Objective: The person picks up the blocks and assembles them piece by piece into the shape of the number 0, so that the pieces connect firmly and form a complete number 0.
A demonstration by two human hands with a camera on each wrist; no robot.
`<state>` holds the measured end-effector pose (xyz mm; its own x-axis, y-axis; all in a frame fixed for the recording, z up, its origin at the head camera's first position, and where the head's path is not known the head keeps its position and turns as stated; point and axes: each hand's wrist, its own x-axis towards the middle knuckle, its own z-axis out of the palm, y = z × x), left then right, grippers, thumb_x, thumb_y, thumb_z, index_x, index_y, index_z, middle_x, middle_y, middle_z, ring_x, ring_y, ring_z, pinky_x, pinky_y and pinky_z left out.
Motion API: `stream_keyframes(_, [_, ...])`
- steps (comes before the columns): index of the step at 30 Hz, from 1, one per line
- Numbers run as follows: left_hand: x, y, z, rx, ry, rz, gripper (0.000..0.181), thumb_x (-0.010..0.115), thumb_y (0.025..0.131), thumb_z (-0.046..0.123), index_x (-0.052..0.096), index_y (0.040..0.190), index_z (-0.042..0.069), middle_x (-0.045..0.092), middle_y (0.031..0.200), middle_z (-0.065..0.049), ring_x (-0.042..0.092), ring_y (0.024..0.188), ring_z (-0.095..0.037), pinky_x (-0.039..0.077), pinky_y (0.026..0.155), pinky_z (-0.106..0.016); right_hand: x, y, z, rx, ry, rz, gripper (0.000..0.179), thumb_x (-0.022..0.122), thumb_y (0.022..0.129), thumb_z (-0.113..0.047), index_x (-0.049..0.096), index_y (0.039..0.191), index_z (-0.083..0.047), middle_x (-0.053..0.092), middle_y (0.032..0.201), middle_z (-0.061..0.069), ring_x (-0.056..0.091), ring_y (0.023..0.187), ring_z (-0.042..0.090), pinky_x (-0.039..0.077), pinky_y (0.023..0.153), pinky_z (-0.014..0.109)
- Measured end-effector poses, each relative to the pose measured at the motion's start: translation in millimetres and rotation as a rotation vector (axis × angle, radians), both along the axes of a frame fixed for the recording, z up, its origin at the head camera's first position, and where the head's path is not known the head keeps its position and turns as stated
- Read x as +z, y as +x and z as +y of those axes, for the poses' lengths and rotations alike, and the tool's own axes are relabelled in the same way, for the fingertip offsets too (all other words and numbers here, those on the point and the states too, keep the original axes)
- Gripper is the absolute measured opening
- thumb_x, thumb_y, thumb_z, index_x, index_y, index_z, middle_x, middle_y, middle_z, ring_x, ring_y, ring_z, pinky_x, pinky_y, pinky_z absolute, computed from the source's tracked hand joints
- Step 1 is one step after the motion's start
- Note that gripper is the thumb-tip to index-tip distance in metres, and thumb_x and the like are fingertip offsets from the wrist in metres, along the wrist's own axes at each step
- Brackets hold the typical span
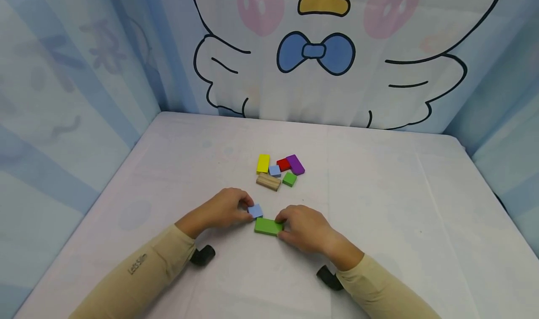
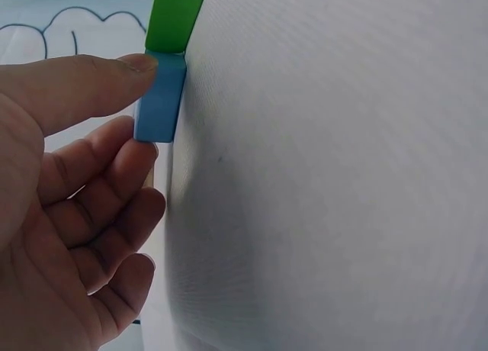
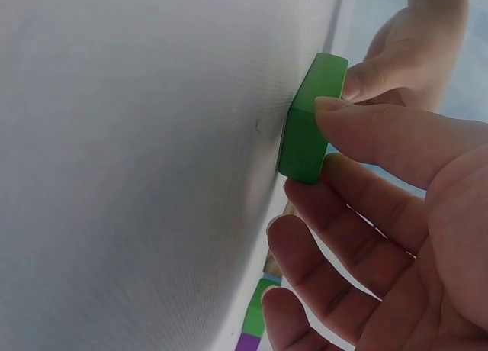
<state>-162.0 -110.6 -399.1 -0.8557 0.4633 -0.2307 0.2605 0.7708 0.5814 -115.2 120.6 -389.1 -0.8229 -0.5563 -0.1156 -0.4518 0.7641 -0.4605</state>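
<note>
My left hand (image 1: 227,207) pinches a small blue block (image 1: 255,211) between thumb and fingers; in the left wrist view this blue block (image 2: 161,99) lies against the end of a green block (image 2: 174,17). A longer green block (image 1: 267,226) lies flat on the table, its right end held between the thumb and fingers of my right hand (image 1: 305,228). The right wrist view shows the thumb on the near edge of the green block (image 3: 309,130) and fingertips at its other side. The two blocks meet near the long block's left back corner.
Behind the hands sits a loose cluster: a yellow block (image 1: 263,163), a red block (image 1: 284,164), a purple block (image 1: 295,164), another blue block (image 1: 274,171), a small green block (image 1: 289,179) and a wooden block (image 1: 268,182). A printed curtain (image 1: 294,94) hangs behind the white table (image 1: 379,192).
</note>
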Motion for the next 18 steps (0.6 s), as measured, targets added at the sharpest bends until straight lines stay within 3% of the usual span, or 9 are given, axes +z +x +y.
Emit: stream_keyframes(18, [-1.3,-0.7,-3.9,0.011,-0.016,0.002,0.024,0.08,0.087,0.018,0.068,0.104,0.006,0.063,0.091,0.003,0.057,0.086,-0.013,0.051,0.083,-0.032,0.4,-1.7,-1.7,-0.01,0.013,-0.036,0.025,0.074,0.089,-0.015,0.072,0.112,-0.005,0.07,0.105,0.002,0.063,0.099,0.02,0.052,0.089,0.041])
